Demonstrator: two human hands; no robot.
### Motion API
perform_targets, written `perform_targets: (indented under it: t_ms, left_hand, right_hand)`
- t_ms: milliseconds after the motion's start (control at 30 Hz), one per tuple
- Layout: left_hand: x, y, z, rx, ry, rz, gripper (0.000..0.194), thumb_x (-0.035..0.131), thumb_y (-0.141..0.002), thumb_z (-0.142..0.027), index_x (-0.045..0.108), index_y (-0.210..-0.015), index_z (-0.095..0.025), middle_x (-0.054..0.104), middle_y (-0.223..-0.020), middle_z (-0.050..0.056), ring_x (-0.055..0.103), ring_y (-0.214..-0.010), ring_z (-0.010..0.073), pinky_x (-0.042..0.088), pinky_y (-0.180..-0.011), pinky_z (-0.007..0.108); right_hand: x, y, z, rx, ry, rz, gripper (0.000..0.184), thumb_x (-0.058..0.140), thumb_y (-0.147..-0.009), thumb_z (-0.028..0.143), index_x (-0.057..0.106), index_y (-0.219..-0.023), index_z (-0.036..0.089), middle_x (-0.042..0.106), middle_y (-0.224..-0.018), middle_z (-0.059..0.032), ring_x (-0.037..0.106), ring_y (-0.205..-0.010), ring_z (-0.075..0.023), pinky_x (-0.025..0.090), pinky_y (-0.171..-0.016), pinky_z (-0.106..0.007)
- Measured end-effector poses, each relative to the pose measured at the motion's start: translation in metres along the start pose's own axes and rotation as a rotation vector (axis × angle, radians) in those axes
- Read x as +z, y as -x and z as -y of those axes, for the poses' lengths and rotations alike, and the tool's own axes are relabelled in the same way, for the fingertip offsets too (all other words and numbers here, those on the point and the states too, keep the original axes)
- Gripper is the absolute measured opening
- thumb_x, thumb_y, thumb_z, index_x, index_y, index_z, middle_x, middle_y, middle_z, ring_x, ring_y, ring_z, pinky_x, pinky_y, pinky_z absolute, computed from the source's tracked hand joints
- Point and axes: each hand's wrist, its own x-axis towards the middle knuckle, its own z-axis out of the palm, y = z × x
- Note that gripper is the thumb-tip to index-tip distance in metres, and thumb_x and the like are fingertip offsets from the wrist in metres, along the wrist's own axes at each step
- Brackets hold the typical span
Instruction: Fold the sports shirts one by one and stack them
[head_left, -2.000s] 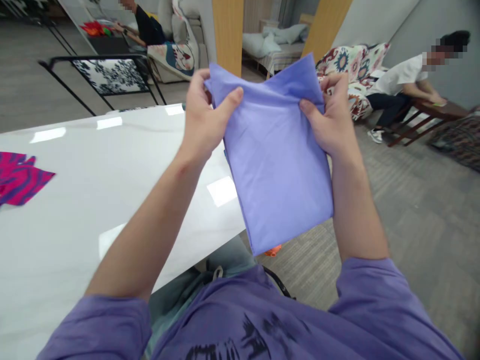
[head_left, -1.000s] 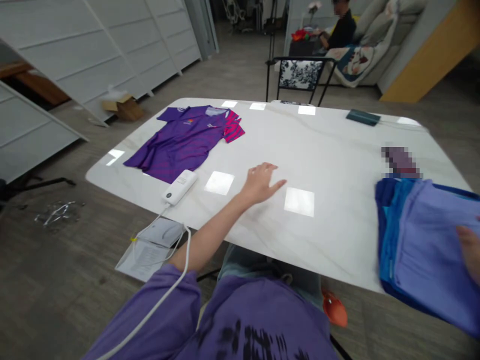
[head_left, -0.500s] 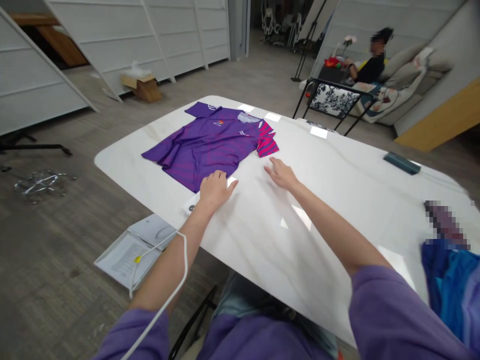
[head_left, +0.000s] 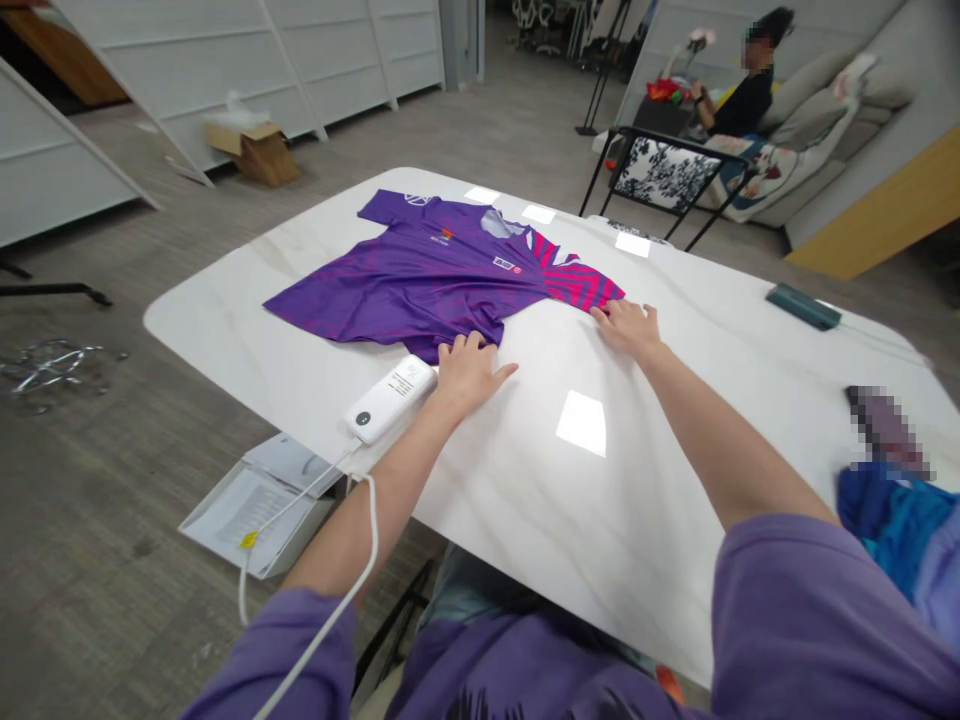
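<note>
A purple short-sleeved T-shirt (head_left: 420,270) with a pink-striped sleeve lies spread on the white table (head_left: 510,480), its near side creased. My left hand (head_left: 469,370) rests on the near edge of the shirt, fingers laid forward and thumb stretched out to the side. At the end of the striped sleeve, my right hand (head_left: 630,328) has its bent fingers closed on the cuff; the fingertips are partly hidden. Beside my left wrist lies a white power bank (head_left: 391,398) with a white cable (head_left: 367,540) running over my left forearm.
Bundled blue cloth (head_left: 896,520) lies at the table's right edge, near a dark, blurred-out item (head_left: 889,430). A dark green case (head_left: 802,306) sits at the far right. Below the left edge is an open white box (head_left: 247,510). A patterned chair (head_left: 667,185) and a seated person (head_left: 750,90) are beyond.
My right hand has moved right and met the striped sleeve, which now reaches further right. The left hand has shifted slightly right along the shirt's edge, and the power bank shows more fully.
</note>
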Motion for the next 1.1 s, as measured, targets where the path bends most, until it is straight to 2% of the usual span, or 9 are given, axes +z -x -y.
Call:
perform_targets:
  t_ms: [200,400,500,600,667,733,867,967,1100]
  left_hand:
    - [0.023,0.037,-0.114,0.217,0.195,0.158,0.067,0.058,-0.108,-0.073,0.075,-0.147,-0.021,0.059,-0.150,0.020,0.058,-0.139,0.0404,0.058,-0.110,0.050]
    - [0.067,0.111,-0.257,0.447,0.476,0.369,0.078,0.068,-0.101,-0.073,0.069,-0.148,-0.012,0.056,-0.151,0.023,0.057,-0.143,0.0413,0.051,-0.128,0.054]
    - [0.087,0.148,-0.320,0.524,0.762,0.535,0.089,0.075,-0.096,-0.075,0.061,-0.160,-0.015,0.050,-0.161,0.024,0.053,-0.152,0.0398,0.053,-0.129,0.053]
    - [0.084,0.170,-0.344,0.669,1.054,0.680,0.086,0.074,-0.099,-0.072,0.054,-0.167,-0.023,0.049,-0.167,0.021,0.060,-0.151,0.0328,0.065,-0.113,0.045]
    - [0.067,0.168,-0.327,0.828,1.083,0.615,0.065,0.067,-0.108,-0.062,0.060,-0.162,-0.026,0.060,-0.158,0.017,0.065,-0.146,0.0286,0.063,-0.117,0.044]
    - [0.046,0.156,-0.282,0.864,0.912,0.379,0.046,0.057,-0.115,-0.049,0.067,-0.154,-0.028,0.067,-0.151,0.015,0.065,-0.146,0.0276,0.052,-0.131,0.047]
    - [0.024,0.132,-0.150,0.441,0.318,-0.030,0.051,0.045,-0.116,-0.041,0.062,-0.162,-0.024,0.060,-0.167,0.017,0.054,-0.159,0.0316,0.044,-0.138,0.051]
    - [0.029,0.136,-0.071,0.202,0.028,-0.074,0.066,0.049,-0.112,-0.046,0.054,-0.170,-0.016,0.049,-0.177,0.023,0.037,-0.172,0.0425,0.041,-0.137,0.064]
    - [0.040,0.176,-0.035,0.182,-0.090,-0.005,0.077,0.043,-0.112,-0.056,0.051,-0.173,-0.010,0.046,-0.180,0.026,0.042,-0.169,0.0450,0.043,-0.136,0.064]
  right_hand:
    - [-0.009,0.055,-0.129,0.183,0.025,0.003,0.065,0.029,-0.117,0.064,0.070,-0.138,0.019,0.067,-0.158,-0.0211,0.053,-0.153,-0.0359,0.028,-0.132,-0.063]
    - [-0.021,0.123,-0.258,0.349,0.072,0.102,0.066,0.033,-0.120,0.062,0.070,-0.146,0.014,0.063,-0.162,-0.0279,0.047,-0.156,-0.0383,0.027,-0.126,-0.062]
    - [-0.031,0.156,-0.294,0.401,0.080,0.115,0.069,0.037,-0.120,0.062,0.063,-0.157,0.010,0.057,-0.167,-0.0294,0.046,-0.158,-0.0407,0.031,-0.126,-0.062]
    - [-0.049,0.199,-0.290,0.356,0.067,0.056,0.072,0.040,-0.118,0.062,0.058,-0.164,0.010,0.060,-0.165,-0.0273,0.056,-0.152,-0.0431,0.039,-0.125,-0.060]
    - [-0.063,0.242,-0.263,0.271,0.038,0.031,0.072,0.044,-0.115,0.063,0.059,-0.164,0.013,0.063,-0.163,-0.0246,0.061,-0.148,-0.0442,0.044,-0.125,-0.061]
    - [-0.071,0.295,-0.221,0.133,-0.020,0.033,0.072,0.048,-0.113,0.065,0.060,-0.165,0.018,0.063,-0.165,-0.0197,0.064,-0.147,-0.0439,0.047,-0.126,-0.061]
    - [-0.060,0.405,-0.126,-0.053,-0.151,-0.019,0.071,0.044,-0.113,0.066,0.050,-0.175,0.031,0.059,-0.172,-0.0098,0.059,-0.157,-0.0388,0.045,-0.133,-0.063]
    - [-0.033,0.453,-0.081,-0.031,-0.194,-0.071,0.074,0.046,-0.113,0.063,0.039,-0.181,0.035,0.049,-0.180,-0.0074,0.052,-0.164,-0.0372,0.041,-0.137,-0.065]
    - [-0.003,0.480,-0.071,0.037,-0.232,-0.051,0.077,0.045,-0.113,0.063,0.031,-0.185,0.039,0.042,-0.184,-0.0056,0.044,-0.171,-0.0358,0.042,-0.138,-0.067]
